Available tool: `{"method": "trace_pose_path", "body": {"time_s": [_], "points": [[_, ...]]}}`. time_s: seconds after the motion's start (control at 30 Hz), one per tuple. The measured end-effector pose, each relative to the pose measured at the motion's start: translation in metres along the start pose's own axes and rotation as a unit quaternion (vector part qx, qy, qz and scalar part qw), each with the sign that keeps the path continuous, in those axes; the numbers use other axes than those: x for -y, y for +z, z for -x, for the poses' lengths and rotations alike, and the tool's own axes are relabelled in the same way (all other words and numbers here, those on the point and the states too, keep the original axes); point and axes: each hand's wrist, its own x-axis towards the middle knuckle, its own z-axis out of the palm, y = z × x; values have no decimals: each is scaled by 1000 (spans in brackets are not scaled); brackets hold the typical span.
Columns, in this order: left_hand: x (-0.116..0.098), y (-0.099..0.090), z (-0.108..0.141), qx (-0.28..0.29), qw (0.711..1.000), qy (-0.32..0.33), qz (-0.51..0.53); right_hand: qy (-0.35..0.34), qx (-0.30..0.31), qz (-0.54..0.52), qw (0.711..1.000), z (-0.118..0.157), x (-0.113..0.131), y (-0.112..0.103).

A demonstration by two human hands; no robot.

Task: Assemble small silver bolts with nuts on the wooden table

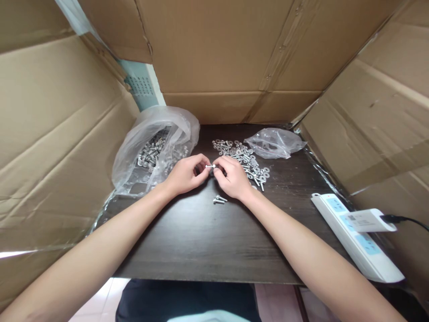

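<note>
My left hand (185, 173) and my right hand (232, 176) meet over the middle of the dark wooden table (201, 241). Between their fingertips they pinch one small silver screw (211, 166), held level. Two more screws (219, 200) lie on the table just below my right hand. A loose pile of washers and screws (243, 156) spreads behind and right of my right hand. A clear plastic bag of screws (154, 150) lies open to the left of my left hand.
A crumpled, nearly empty clear bag (275, 143) lies at the back right. A white power strip (355, 235) with a plugged-in adapter sits along the table's right edge. Cardboard walls (50, 134) enclose the table on three sides.
</note>
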Motion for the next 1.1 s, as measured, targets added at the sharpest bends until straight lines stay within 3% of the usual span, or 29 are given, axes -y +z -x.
{"method": "trace_pose_path", "body": {"time_s": [1.1], "points": [[1, 0, -1, -4, 1000, 5, -9, -3, -14, -19, 1000, 1, -2, 3]]}}
